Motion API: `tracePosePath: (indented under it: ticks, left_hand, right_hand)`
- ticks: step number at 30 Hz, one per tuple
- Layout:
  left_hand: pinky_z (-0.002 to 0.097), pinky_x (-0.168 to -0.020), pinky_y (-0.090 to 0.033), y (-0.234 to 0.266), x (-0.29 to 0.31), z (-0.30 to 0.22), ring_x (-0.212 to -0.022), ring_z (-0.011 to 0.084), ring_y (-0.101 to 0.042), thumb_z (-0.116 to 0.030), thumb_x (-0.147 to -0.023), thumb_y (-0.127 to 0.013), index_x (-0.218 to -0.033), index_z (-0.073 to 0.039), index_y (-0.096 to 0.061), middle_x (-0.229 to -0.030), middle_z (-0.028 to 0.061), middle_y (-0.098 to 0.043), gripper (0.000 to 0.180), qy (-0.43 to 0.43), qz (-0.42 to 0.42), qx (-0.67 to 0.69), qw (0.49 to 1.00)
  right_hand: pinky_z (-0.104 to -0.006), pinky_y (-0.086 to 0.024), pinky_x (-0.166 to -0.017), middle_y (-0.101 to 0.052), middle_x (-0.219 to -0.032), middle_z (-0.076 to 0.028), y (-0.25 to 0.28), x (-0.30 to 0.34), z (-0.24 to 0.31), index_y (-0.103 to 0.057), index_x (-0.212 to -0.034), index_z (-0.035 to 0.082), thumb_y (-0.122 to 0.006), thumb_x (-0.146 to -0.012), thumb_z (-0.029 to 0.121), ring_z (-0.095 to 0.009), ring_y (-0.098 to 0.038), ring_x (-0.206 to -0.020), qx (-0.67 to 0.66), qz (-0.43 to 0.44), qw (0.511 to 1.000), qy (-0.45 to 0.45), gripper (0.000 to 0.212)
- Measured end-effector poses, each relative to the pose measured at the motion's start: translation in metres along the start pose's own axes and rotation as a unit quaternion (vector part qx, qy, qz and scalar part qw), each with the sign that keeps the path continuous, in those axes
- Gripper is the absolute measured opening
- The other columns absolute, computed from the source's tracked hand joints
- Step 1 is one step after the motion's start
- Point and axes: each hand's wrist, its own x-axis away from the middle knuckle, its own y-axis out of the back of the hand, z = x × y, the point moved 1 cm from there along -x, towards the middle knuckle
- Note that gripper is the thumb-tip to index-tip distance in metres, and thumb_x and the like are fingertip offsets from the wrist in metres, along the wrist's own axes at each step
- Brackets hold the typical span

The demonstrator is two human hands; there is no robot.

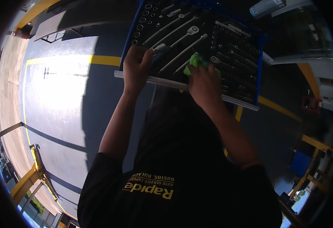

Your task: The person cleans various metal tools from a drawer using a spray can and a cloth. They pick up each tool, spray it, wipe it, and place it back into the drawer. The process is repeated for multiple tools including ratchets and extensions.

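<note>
A pulled-out blue tool drawer [258,81] lies under both of my hands, its dark tray filled with tools. My left hand [137,68] is over the drawer's front left corner with its fingers curled. A pale thing with some blue on it [160,48] sticks out beside the fingertips, too blurred to name. My right hand [206,81] grips a bright green cloth [191,68], bunched up over the middle of the tray. Between my hands lie long bars and a ratchet [192,31]. Another ratchet [215,59] lies just beyond the green cloth.
Sockets [140,27] line the tray's left side. A silvery edge strip [166,81] runs along the drawer's front. A can [267,7] rests on its side at the far right. Yellow lines [73,59] mark the floor, and a yellow metal frame [314,159] stands lower right.
</note>
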Motion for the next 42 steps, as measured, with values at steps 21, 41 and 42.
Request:
tracePosePath:
  ticks: [21, 41, 42]
  left_hand:
    - [0.0329, -0.073, -0.052, -0.012, 0.003, -0.001, -0.077, 0.0236, -0.071, -0.025, -0.087, -0.068, -0.093, -0.001, -0.061, -0.082, 0.0166, -0.071, 0.026, -0.045, -0.044, -0.088, 0.994]
    - [0.0340, -0.077, -0.052, -0.001, 0.004, -0.005, -0.082, 0.0227, -0.070, -0.023, -0.089, -0.067, -0.095, 0.000, -0.061, -0.086, 0.0168, -0.070, 0.025, -0.018, -0.010, -0.084, 0.996]
    - [0.0340, -0.077, -0.052, -0.002, 0.004, -0.004, -0.082, 0.0226, -0.070, -0.023, -0.089, -0.067, -0.095, 0.000, -0.061, -0.086, 0.0169, -0.071, 0.025, -0.026, -0.011, -0.079, 0.996]
  right_hand:
    - [-0.0392, -0.050, -0.087, -0.067, -0.103, -0.018, -0.007, -0.041, -0.026, -0.059, -0.119, 0.007, -0.064, -0.079, 0.007, -0.033, -0.064, -0.101, -0.270, 0.185, 0.944, -0.034, 0.041]
    - [-0.0466, -0.052, -0.083, -0.065, -0.084, -0.024, 0.018, -0.010, -0.019, -0.060, -0.114, 0.008, -0.067, -0.079, 0.008, -0.041, -0.064, -0.090, -0.148, 0.037, 0.988, 0.008, 0.036]
    - [-0.0470, -0.052, -0.083, -0.066, -0.083, -0.023, 0.005, -0.010, -0.014, -0.059, -0.114, 0.006, -0.066, -0.079, 0.007, -0.041, -0.064, -0.091, -0.110, 0.033, 0.993, 0.032, 0.036]
